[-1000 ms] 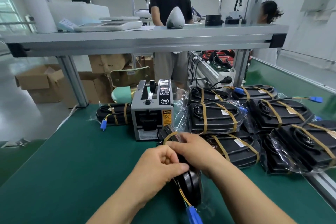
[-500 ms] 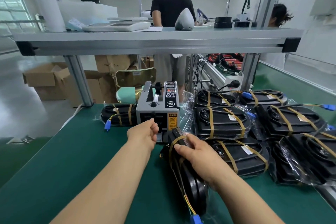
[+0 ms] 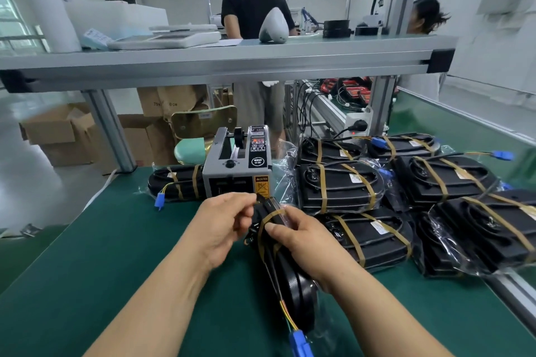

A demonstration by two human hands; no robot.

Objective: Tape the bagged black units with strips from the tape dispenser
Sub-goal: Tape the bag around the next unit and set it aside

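Observation:
A bagged black unit (image 3: 293, 290) stands on edge on the green mat, one brown tape band round its far end and a blue connector (image 3: 301, 342) hanging near me. My right hand (image 3: 301, 240) grips its upper end, thumb on the band. My left hand (image 3: 223, 226) pinches a tape strip (image 3: 259, 198) at the unit's far tip, just in front of the grey tape dispenser (image 3: 238, 166).
Several taped bagged units (image 3: 338, 185) lie stacked to the right, one more (image 3: 174, 182) left of the dispenser. A metal shelf (image 3: 220, 64) crosses overhead. The table's rail (image 3: 510, 293) runs along the right. A person stands behind the bench.
My left hand left the unit, reached to the dispenser's mouth, then came back with a strip to the unit's far end. My right hand kept hold of the unit.

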